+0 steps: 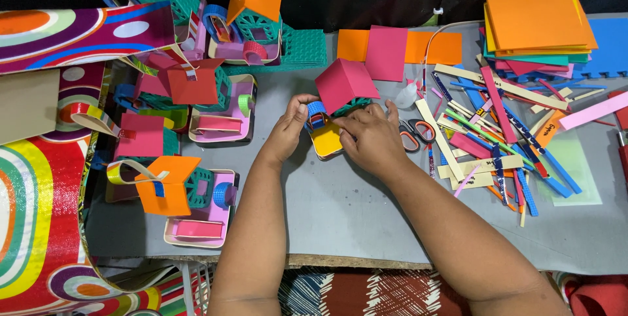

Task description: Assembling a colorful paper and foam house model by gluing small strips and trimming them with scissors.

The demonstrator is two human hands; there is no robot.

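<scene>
- Two bare hands meet at the middle of the grey work surface (340,218), both closed around one small paper house model (337,103).
- Left hand (288,129): fingers curled, thumb and fingertips pinching the model's left edge, beside a small blue rolled piece (316,108).
- Right hand (373,138): palm down, fingers bent and pressed onto the model's right side and its yellow base (327,140).
- Paper house model: it sits between the two hands, touching both. A pink roof (343,82) rises tilted above the fingers; teal lattice walls show just under it.
- Just right of the right hand: scissors (417,135) with red-and-black handles, lying flat on the work surface.
- Farther right: a loose pile of paper strips (497,139) in cream, blue, pink, orange and green, crossing one another.
- Above the hands: orange sheets (432,46) with a pink square sheet (386,52) lying on them.
- Upper right of the hands: a stack of foam sheets (538,25), orange on top, with teal and pink edges showing below.
- Left of the left hand: several finished paper houses (190,185) with orange, red and pink roofs, grouped close together.
- Far left: a glossy patterned sheet (33,224) with coloured rings, curling over the table edge.
</scene>
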